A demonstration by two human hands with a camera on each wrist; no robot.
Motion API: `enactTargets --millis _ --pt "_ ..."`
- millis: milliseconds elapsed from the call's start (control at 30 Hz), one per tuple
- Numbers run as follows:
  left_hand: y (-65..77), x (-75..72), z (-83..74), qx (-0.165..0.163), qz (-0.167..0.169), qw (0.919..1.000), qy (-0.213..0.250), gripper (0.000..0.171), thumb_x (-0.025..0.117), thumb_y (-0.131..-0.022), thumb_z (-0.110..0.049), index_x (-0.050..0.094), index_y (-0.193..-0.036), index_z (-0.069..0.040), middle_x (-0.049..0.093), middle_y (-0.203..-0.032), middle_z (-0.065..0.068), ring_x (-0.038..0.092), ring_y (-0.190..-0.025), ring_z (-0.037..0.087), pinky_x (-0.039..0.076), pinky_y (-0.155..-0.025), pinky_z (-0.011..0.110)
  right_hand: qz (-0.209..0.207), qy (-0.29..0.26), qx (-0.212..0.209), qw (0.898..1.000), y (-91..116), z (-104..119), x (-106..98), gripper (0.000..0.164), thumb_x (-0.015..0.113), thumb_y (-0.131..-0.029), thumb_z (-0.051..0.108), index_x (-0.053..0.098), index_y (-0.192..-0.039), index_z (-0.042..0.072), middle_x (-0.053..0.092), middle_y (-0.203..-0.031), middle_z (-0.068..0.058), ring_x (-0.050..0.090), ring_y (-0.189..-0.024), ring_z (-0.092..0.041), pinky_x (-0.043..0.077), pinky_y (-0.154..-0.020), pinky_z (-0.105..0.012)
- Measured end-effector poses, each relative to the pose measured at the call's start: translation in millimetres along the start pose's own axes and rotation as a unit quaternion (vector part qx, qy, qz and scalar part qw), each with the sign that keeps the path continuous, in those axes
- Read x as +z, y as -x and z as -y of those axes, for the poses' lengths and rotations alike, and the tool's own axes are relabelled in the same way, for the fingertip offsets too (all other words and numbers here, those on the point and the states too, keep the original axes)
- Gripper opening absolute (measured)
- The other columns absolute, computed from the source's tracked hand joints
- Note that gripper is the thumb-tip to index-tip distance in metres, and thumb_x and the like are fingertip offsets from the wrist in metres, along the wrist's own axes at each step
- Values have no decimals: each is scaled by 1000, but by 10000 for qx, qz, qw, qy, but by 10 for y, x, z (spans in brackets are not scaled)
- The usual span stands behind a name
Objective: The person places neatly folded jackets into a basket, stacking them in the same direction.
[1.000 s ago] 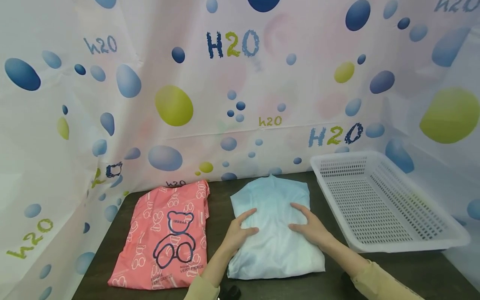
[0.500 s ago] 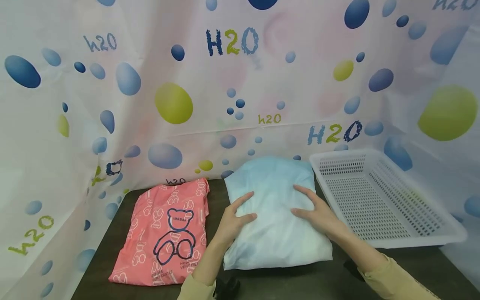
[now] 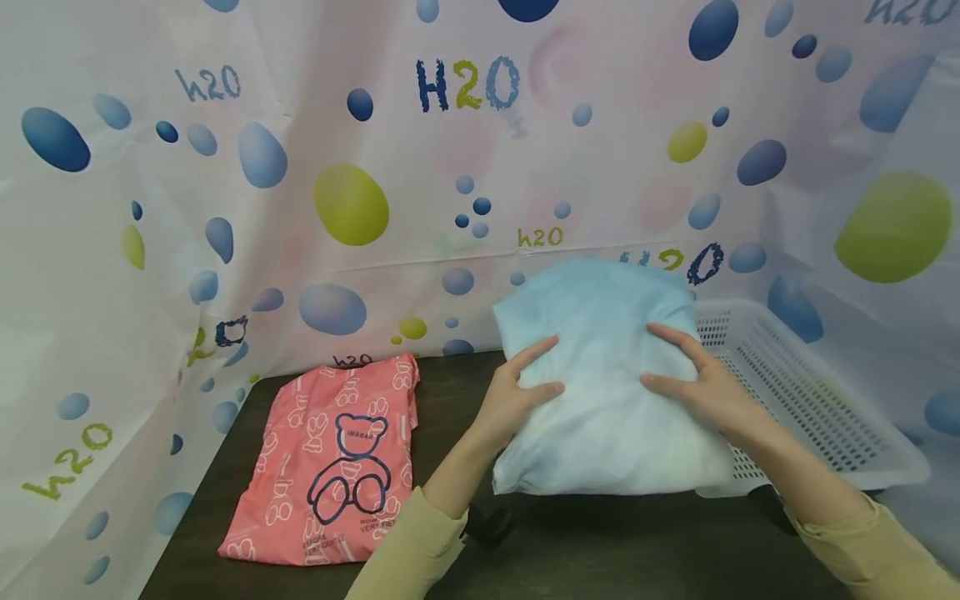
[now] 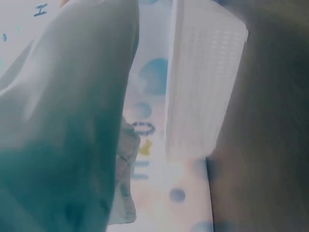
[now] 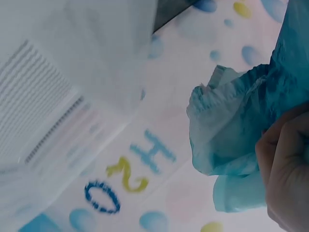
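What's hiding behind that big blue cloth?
Behind the folded, pale blue-white cloth, the head view shows part of the white, holey plastic basket and the white backdrop printed with coloured drops. The cloth covers the basket's left side, so I can't see what's there.

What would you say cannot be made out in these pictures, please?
- Head view: most fingers of the left hand and right hand, behind the folded blue-and-white garment.
- Head view: the left part of the white plastic basket, behind that same garment.
- Head view: the end of the lettering on the pink bear-print garment, behind the left sleeve.
- Left wrist view: the blue-and-white garment's remainder, cut off by the left edge.
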State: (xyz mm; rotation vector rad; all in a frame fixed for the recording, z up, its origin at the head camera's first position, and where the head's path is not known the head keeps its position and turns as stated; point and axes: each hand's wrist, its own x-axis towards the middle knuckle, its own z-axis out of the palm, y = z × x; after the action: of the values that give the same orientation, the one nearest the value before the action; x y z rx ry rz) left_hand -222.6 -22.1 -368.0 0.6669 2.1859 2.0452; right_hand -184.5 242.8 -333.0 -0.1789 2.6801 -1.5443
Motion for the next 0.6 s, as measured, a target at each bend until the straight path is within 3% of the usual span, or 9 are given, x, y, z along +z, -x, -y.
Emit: enactTargets --millis 267,433,600 --pt "-360 422 -2 132 133 9997 165 59 70 -88 -6 53 -142 -23 43 -150 -8 29 -143 17 26 -114 46 50 128 96 9999 -11 -172 -517 81 62 -96 37 11 -158 32 -9 -160 -25 36 -126 -53 48 -81 -47" --pt "-570 697 24 145 299 9987 393 62 72 -88 -7 52 -143 -28 41 -149 -14 30 -142 13 29 -113 42 -30 360 144 9992 -5 -274 -840 78 60 -97 38 10 -156 43 -12 -160 -22 26 -131 -56 43 -86 -54" --pt "-806 966 103 -106 754 9954 577 70 72 -87 -5 47 -145 -36 35 -151 -17 31 -140 10 35 -108 36 28 747 261 9969 -18 -423 -1172 78 57 -99 39 4 -155 46 -21 -159 -20 18 -132 -61 39 -86 -62"
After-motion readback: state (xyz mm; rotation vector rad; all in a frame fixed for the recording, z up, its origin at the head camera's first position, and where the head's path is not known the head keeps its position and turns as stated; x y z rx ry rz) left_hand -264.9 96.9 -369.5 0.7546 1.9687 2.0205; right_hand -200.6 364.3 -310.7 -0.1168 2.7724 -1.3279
